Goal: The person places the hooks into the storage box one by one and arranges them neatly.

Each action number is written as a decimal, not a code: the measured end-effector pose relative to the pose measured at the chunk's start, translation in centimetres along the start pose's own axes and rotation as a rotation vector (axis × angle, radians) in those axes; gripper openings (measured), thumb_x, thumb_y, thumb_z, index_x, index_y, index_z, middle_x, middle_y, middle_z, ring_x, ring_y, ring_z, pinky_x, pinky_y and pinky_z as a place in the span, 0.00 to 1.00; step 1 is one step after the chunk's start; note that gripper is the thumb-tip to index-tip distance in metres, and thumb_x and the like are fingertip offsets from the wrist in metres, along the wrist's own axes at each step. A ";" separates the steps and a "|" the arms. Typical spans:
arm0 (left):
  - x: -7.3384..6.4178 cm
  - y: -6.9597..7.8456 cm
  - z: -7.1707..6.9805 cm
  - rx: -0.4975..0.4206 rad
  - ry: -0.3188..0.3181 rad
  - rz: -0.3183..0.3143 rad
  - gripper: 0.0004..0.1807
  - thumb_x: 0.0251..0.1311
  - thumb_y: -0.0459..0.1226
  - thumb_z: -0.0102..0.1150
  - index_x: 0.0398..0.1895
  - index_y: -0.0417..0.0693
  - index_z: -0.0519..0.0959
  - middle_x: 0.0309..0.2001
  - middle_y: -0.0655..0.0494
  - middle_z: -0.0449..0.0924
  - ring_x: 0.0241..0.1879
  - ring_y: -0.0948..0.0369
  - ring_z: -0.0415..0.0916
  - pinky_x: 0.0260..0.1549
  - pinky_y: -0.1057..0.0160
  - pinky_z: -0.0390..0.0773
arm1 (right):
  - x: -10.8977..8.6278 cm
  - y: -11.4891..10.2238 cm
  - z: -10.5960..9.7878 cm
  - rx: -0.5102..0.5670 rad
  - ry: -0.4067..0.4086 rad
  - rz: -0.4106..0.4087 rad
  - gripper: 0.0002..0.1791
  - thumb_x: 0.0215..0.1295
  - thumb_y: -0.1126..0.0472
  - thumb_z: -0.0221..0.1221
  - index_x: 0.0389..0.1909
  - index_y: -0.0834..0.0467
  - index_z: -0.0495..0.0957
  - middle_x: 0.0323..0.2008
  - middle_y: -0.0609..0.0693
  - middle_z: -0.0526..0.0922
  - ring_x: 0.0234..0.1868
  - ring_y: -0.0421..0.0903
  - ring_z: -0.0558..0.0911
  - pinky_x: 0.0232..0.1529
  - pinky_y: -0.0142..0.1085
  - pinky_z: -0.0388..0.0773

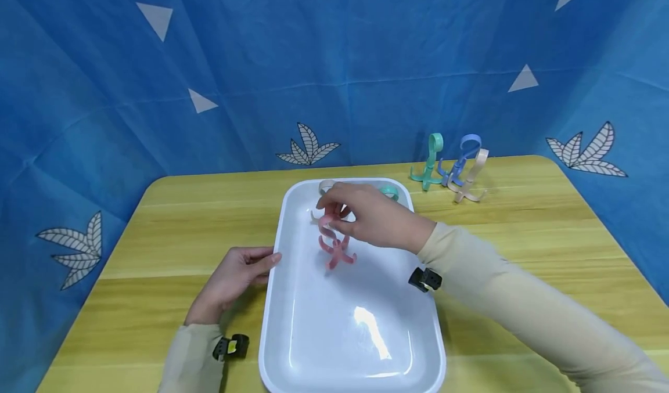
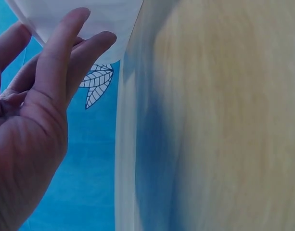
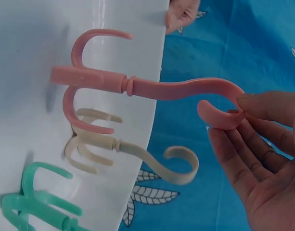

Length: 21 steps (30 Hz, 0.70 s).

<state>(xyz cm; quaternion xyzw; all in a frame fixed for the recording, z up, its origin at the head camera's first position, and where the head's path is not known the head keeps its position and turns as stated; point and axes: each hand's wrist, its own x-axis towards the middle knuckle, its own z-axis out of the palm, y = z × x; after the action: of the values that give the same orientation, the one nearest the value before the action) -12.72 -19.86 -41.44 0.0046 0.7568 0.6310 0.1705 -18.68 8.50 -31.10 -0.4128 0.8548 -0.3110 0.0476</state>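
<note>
A pink multi-prong hook [image 1: 338,252] stands in the white tray [image 1: 355,335], prongs at the bottom. My right hand [image 1: 373,216] pinches it by the curved top end; in the right wrist view, thumb and fingers meet at the curl of the pink hook [image 3: 181,89]. Beside it in the tray stand a beige hook [image 3: 101,140] and a green hook [image 3: 39,199]; in the head view my right hand partly covers both. My left hand [image 1: 243,277] holds the tray's left rim, with its thumb over the edge and the fingers against the outer side.
At the back right of the wooden table [image 1: 522,253] stand three more hooks: a green one [image 1: 430,163], a blue one [image 1: 462,161] and a beige one [image 1: 472,178]. A blue curtain [image 1: 345,62] with leaf and triangle prints hangs behind the table.
</note>
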 end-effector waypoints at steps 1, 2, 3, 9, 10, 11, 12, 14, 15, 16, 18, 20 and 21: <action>0.0 0.0 0.0 -0.001 0.002 -0.005 0.28 0.67 0.43 0.62 0.60 0.27 0.74 0.54 0.36 0.78 0.46 0.50 0.82 0.43 0.54 0.84 | 0.1 -0.1 0.2 0.000 -0.005 -0.003 0.14 0.63 0.64 0.67 0.49 0.58 0.80 0.37 0.43 0.79 0.39 0.39 0.77 0.39 0.30 0.79; 0.0 0.0 0.0 -0.006 0.002 -0.012 0.28 0.67 0.43 0.62 0.60 0.27 0.74 0.54 0.36 0.78 0.46 0.49 0.82 0.43 0.54 0.84 | 0.2 -0.1 0.4 -0.003 -0.008 -0.005 0.15 0.63 0.65 0.67 0.50 0.59 0.80 0.37 0.43 0.79 0.39 0.39 0.77 0.39 0.31 0.80; -0.1 0.0 0.0 -0.013 0.001 -0.018 0.28 0.67 0.43 0.62 0.60 0.27 0.74 0.54 0.36 0.78 0.46 0.49 0.82 0.43 0.54 0.84 | 0.2 -0.1 0.6 -0.001 -0.014 -0.004 0.16 0.62 0.65 0.67 0.50 0.60 0.80 0.37 0.44 0.79 0.39 0.39 0.77 0.40 0.32 0.80; -0.1 -0.1 -0.1 -0.025 -0.023 -0.022 0.28 0.68 0.42 0.60 0.60 0.26 0.73 0.55 0.35 0.78 0.46 0.49 0.82 0.45 0.54 0.83 | 0.5 0.1 1.4 0.007 -0.013 -0.019 0.10 0.63 0.65 0.67 0.45 0.57 0.82 0.38 0.43 0.78 0.39 0.38 0.77 0.42 0.33 0.81; -0.1 -0.1 -0.2 -0.020 -0.026 -0.018 0.28 0.68 0.42 0.60 0.61 0.26 0.72 0.54 0.35 0.78 0.46 0.49 0.82 0.45 0.55 0.83 | 0.5 0.2 1.5 0.006 -0.009 -0.022 0.09 0.63 0.65 0.67 0.44 0.56 0.82 0.37 0.43 0.78 0.39 0.37 0.77 0.42 0.33 0.81; -0.1 -0.1 -0.2 -0.019 -0.027 -0.017 0.29 0.68 0.42 0.60 0.61 0.26 0.72 0.54 0.35 0.78 0.46 0.49 0.82 0.45 0.55 0.83 | 0.6 0.2 1.6 0.010 -0.005 -0.025 0.08 0.63 0.65 0.66 0.43 0.55 0.83 0.37 0.42 0.78 0.39 0.37 0.77 0.42 0.33 0.81; -0.1 -0.1 -0.2 -0.020 -0.024 -0.019 0.28 0.68 0.43 0.61 0.60 0.26 0.73 0.54 0.35 0.78 0.46 0.50 0.82 0.45 0.55 0.83 | 0.6 0.2 1.6 0.013 -0.003 -0.023 0.08 0.63 0.65 0.66 0.42 0.55 0.83 0.37 0.42 0.78 0.39 0.37 0.77 0.42 0.33 0.81; -0.1 -0.1 -0.2 -0.019 -0.021 -0.020 0.28 0.68 0.43 0.61 0.60 0.27 0.73 0.54 0.36 0.78 0.45 0.50 0.83 0.45 0.55 0.83 | 0.7 0.2 1.8 0.022 0.000 -0.012 0.07 0.64 0.65 0.66 0.42 0.55 0.83 0.37 0.42 0.78 0.39 0.37 0.78 0.43 0.34 0.81; -0.1 -0.1 -0.2 -0.020 -0.020 -0.021 0.28 0.68 0.42 0.61 0.60 0.27 0.73 0.54 0.36 0.78 0.45 0.50 0.83 0.45 0.55 0.83 | 0.7 0.2 1.9 0.024 0.001 -0.006 0.07 0.64 0.65 0.66 0.42 0.55 0.83 0.37 0.42 0.78 0.39 0.37 0.78 0.43 0.34 0.81; -0.1 -0.1 -0.2 -0.025 -0.017 -0.022 0.28 0.68 0.42 0.61 0.60 0.27 0.74 0.54 0.36 0.79 0.45 0.50 0.83 0.44 0.55 0.84 | 0.8 0.2 1.9 0.025 0.003 0.002 0.07 0.64 0.65 0.66 0.42 0.55 0.82 0.37 0.42 0.78 0.39 0.37 0.78 0.43 0.34 0.81; 0.0 0.0 -0.2 -0.031 -0.015 -0.023 0.27 0.67 0.42 0.61 0.60 0.28 0.74 0.54 0.36 0.78 0.46 0.49 0.82 0.44 0.54 0.83 | 0.8 0.2 1.9 0.031 0.008 0.015 0.08 0.64 0.64 0.66 0.43 0.55 0.83 0.38 0.42 0.78 0.39 0.37 0.78 0.43 0.34 0.81; 0.0 0.0 -0.2 -0.028 -0.020 -0.019 0.27 0.68 0.42 0.61 0.60 0.27 0.73 0.55 0.35 0.78 0.46 0.49 0.82 0.45 0.55 0.83 | 0.8 0.3 1.9 0.036 0.011 0.016 0.08 0.64 0.64 0.66 0.43 0.54 0.83 0.38 0.42 0.78 0.40 0.37 0.78 0.44 0.35 0.81; -0.1 0.0 -0.2 -0.027 -0.021 -0.017 0.27 0.68 0.42 0.61 0.60 0.27 0.73 0.55 0.35 0.77 0.47 0.49 0.82 0.45 0.55 0.83 | 0.8 0.3 1.8 0.037 0.013 0.016 0.08 0.63 0.64 0.67 0.43 0.54 0.83 0.38 0.42 0.78 0.40 0.37 0.79 0.44 0.34 0.81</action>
<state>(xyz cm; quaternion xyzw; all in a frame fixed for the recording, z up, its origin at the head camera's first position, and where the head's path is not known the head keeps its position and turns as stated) -12.71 -20.07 -41.36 0.0025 0.7463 0.6398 0.1838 -18.78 7.15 -32.62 -0.4032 0.8524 -0.3289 0.0522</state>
